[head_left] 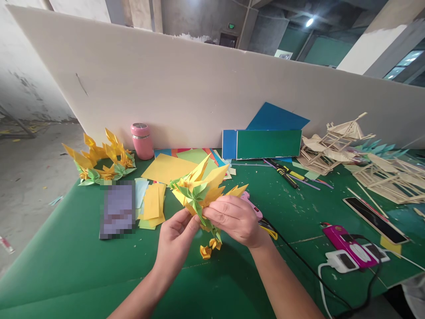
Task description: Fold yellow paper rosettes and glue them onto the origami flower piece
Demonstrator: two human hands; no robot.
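Note:
Raised over the middle of the table is a folded-paper crown (212, 181) in yellow with green leaf pieces. My left hand (177, 230) pinches its lower edge by a green leaf. On the other side, my right hand (235, 217) has its fingers closed on the crown's lower part, hiding some of it. Two small yellow paper flowers (210, 250) show just below my hands. A pink glue gun (255, 206) lies partly hidden behind my right hand. At the far left sits a second paper crown (101, 161) of the same kind.
Coloured paper sheets (166, 169) and a pink flask (142, 141) stand near the white partition (166, 88). Stick models (332, 146), a phone (375, 219) and a magenta power strip (352, 248) with trailing cords occupy the right. A blurred rectangle (117, 208) lies left.

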